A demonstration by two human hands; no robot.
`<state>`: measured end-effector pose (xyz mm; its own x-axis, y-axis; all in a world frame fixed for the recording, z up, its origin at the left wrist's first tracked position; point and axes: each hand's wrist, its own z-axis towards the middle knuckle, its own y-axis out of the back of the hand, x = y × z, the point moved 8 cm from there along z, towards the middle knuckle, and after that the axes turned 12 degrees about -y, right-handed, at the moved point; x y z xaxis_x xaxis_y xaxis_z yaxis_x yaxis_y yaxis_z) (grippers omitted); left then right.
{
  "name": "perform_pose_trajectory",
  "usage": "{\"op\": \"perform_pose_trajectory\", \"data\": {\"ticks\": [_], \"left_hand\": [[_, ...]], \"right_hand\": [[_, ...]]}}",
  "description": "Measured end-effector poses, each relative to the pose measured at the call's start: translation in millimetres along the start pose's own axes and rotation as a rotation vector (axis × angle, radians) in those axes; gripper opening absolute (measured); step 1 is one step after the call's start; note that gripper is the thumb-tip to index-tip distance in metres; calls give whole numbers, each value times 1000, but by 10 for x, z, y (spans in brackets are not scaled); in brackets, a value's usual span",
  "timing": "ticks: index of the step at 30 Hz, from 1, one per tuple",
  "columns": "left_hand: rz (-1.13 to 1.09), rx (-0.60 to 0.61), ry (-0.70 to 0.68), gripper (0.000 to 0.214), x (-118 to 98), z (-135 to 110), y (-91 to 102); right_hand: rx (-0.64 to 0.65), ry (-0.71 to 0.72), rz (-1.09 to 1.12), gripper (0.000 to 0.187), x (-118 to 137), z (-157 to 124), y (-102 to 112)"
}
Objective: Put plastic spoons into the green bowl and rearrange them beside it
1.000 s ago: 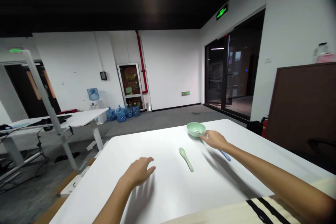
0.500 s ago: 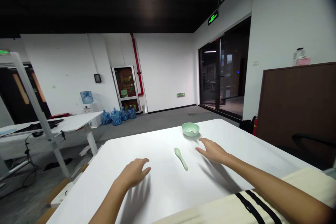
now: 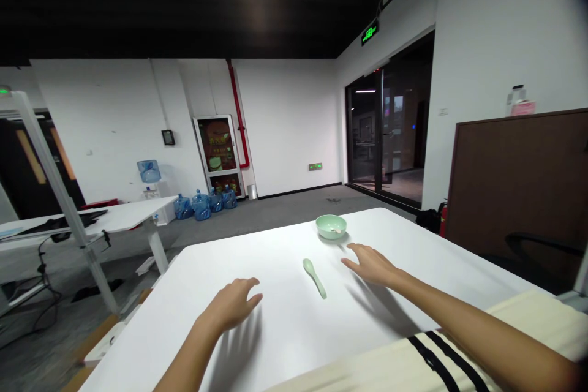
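A pale green spoon [image 3: 315, 277] lies on the white table [image 3: 285, 331] between my two hands. Behind it, near the table's far edge, stands a small green bowl [image 3: 331, 226] with something white inside. My right hand [image 3: 370, 265] rests flat on the table just right of the spoon and in front of the bowl, fingers stretched out, holding nothing. My left hand [image 3: 232, 305] lies palm down on the table to the left of the spoon, fingers loosely spread and empty.
A second white desk [image 3: 92, 214] with a metal frame stands at the left. Several blue water jugs [image 3: 202, 203] sit by the far wall. A brown cabinet [image 3: 519, 190] and a dark chair [image 3: 542, 254] are at the right. Glass doors stand behind.
My right hand drew back from the bowl's rim to the table in front of it. A blue spoon seen beneath my right forearm is hidden now. The view shifted slightly.
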<state>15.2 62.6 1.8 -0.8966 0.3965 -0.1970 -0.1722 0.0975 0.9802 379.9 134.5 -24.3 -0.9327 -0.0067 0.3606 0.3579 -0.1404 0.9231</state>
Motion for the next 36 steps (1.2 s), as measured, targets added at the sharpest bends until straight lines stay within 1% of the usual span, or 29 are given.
{"op": "perform_pose_trajectory", "data": {"ticks": [24,30,36], "left_hand": [[10,-1,-1,57,-45,-19,36],[10,-10,-7,57,-29,-10,24],[22,8,-9,58,-18,-4,11]], "right_hand": [[40,-35,-8,65,-11,-19,-29],[44,-21,-14,66,-1,-27,-39],[45,-22,-19,67,-17,-14,-62]]}}
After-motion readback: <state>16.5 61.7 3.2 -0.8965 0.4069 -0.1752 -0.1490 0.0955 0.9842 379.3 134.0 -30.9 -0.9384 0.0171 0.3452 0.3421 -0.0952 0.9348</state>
